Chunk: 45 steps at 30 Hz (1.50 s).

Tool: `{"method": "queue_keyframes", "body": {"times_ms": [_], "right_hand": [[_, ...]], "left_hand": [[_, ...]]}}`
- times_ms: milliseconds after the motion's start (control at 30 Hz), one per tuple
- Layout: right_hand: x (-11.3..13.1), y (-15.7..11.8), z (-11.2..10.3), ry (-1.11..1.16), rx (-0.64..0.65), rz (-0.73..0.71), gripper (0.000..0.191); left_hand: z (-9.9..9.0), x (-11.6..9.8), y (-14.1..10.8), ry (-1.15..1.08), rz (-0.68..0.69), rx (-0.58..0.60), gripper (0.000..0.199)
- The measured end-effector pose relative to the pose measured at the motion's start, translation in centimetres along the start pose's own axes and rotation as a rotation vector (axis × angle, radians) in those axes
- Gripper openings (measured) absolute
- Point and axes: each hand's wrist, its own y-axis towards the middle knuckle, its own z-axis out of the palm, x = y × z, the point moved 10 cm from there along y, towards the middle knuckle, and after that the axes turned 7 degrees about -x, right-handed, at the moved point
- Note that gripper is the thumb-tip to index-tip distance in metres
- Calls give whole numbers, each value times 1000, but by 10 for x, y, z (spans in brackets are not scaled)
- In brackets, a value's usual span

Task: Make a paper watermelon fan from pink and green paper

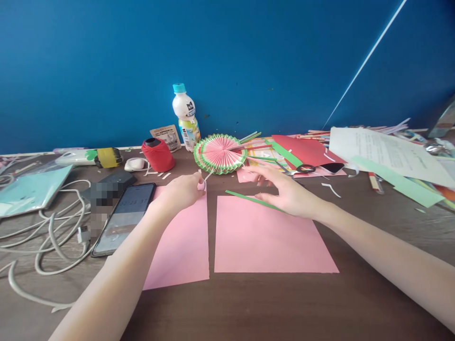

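Two pink paper sheets lie side by side with a narrow gap, the left sheet (185, 246) partly beneath my left arm and the right sheet (270, 246) fully flat. At the left sheet's far right corner, my left hand (190, 189) is closed; a thin pale piece sticks out by its fingertips, too small to name. My right hand (279, 189) hovers over the right sheet's far edge, fingers apart and curved, holding nothing visible. Below it a narrow green paper strip (245, 196) lies along that edge. Beyond both hands rests a pleated pink-and-green paper fan (220, 154).
Leftward are a phone (128, 213), looped white cables (53, 237) and a red-wrapped roll (158, 155). A bottle (186, 118) stands against the blue wall. Back right, red paper (302, 149), black-handled scissors (305, 168) and printed sheets (387, 151) are piled up.
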Motion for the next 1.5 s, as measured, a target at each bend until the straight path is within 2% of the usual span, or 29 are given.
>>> {"method": "queue_keyframes", "body": {"times_ms": [133,233,300,367,533,833,1033,1200,1367,1500], "right_hand": [[-7,-4,22,-36,129,14,62],[-9,-5,28,-74,129,-8,63],[-13,-6,28,-79,105,-6,65],[-21,-7,28,-41,93,20,68],[-38,-10,29,170,80,110,64],[-40,-16,24,195,99,121,67],[-23,-47,18,-127,105,42,61],[-2,-66,19,-129,125,-50,69],[-9,-61,11,-74,118,-59,57],[-17,-51,4,-113,108,-110,55]], "left_hand": [[-13,-23,-1,-46,180,-181,10],[0,-44,-2,-202,314,-155,6],[15,-49,-1,-273,302,-105,6],[26,-50,-1,-283,284,-92,15],[36,-48,1,-299,256,-40,20],[35,-48,3,-320,266,-22,20],[35,-48,2,-281,266,-33,18],[36,-52,0,-233,267,-60,10],[32,-58,-1,-194,270,-108,6],[23,-66,-16,-192,311,-149,11]]}}
